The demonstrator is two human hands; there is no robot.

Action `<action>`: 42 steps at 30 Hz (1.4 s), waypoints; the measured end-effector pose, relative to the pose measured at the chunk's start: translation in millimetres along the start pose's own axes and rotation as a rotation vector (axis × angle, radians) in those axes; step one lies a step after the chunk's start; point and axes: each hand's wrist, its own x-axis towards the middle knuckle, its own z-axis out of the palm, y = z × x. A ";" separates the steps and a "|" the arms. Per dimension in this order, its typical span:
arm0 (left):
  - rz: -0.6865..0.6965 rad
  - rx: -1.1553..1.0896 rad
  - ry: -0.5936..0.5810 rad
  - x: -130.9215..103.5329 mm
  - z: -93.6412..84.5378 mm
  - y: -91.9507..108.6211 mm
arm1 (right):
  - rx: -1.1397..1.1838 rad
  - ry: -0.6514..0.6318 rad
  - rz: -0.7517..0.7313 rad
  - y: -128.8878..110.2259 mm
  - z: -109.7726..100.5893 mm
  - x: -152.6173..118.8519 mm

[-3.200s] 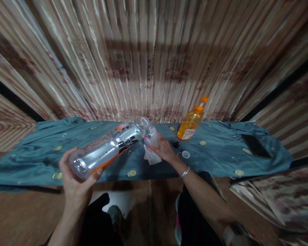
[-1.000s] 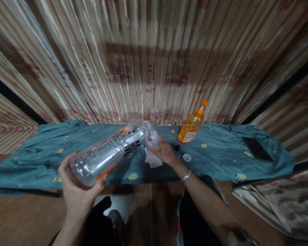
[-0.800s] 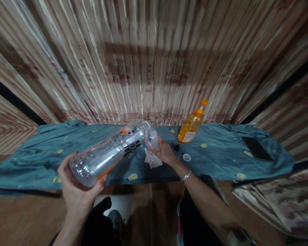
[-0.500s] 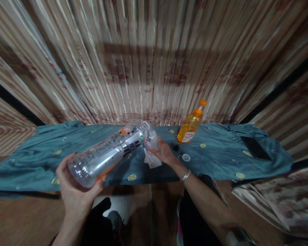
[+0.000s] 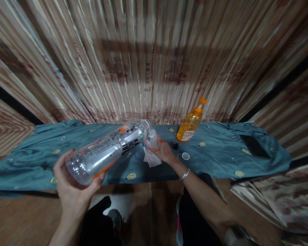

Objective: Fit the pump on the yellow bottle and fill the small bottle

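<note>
My left hand (image 5: 75, 181) is wrapped round the base of a large clear plastic bottle (image 5: 109, 148) with an orange and black label. The bottle lies tilted, its uncapped neck pointing up and to the right. That neck meets the top of a small clear bottle (image 5: 152, 136), which my right hand (image 5: 163, 150) grips upright. Whether liquid passes between the two mouths I cannot make out. Beneath the small bottle and my right fingers is a crumpled white tissue (image 5: 152, 160).
An orange pump bottle (image 5: 189, 125) of yellow liquid stands right of my right hand. Near it lie a black cap (image 5: 175, 146) and a white round lid (image 5: 185, 156). A dark phone (image 5: 255, 147) rests further right on the teal cloth (image 5: 215, 157). Striped curtains hang behind.
Both hands keep their grips with the bottle mouths together. The large bottle's base has shifted very slightly left; the view has also moved a little.
</note>
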 end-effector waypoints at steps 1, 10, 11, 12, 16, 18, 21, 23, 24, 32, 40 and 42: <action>-0.002 -0.007 -0.002 0.9 0.0 0.4 | 0.000 -0.003 0.003 -0.5 -0.5 -0.1; -0.033 -0.093 -0.033 6.5 1.8 -8.7 | -0.007 0.013 0.006 -1.2 -0.9 -0.5; -0.042 -0.083 -0.031 6.3 1.3 -10.9 | -0.008 0.010 0.007 -0.9 -0.5 -0.4; -0.049 -0.072 -0.029 5.9 0.8 -13.1 | -0.008 0.006 0.008 -0.6 -0.2 -0.1; -0.074 -0.034 -0.030 4.5 -2.3 -19.1 | -0.007 0.016 0.001 1.5 0.9 0.6; -0.090 -0.031 -0.029 4.2 -3.9 -20.4 | 0.003 0.023 -0.016 2.8 1.2 0.8; -0.112 -0.044 -0.024 4.1 -5.2 -20.8 | 0.013 0.019 -0.030 4.8 1.4 1.1; -0.124 -0.053 -0.025 3.8 -4.9 -20.1 | 0.009 0.018 -0.025 5.7 1.7 1.3; -0.125 -0.059 -0.026 3.7 -4.3 -19.5 | 0.006 0.019 -0.022 6.0 2.0 1.4; -0.139 -0.093 -0.033 2.7 -2.0 -15.8 | -0.019 0.022 -0.003 5.8 3.2 2.0; -0.173 -0.070 -0.062 1.5 -3.7 -17.0 | -0.009 0.037 -0.036 9.6 4.7 2.9; -0.177 -0.067 -0.067 2.2 -3.3 -17.1 | -0.011 0.031 -0.030 8.9 4.5 2.7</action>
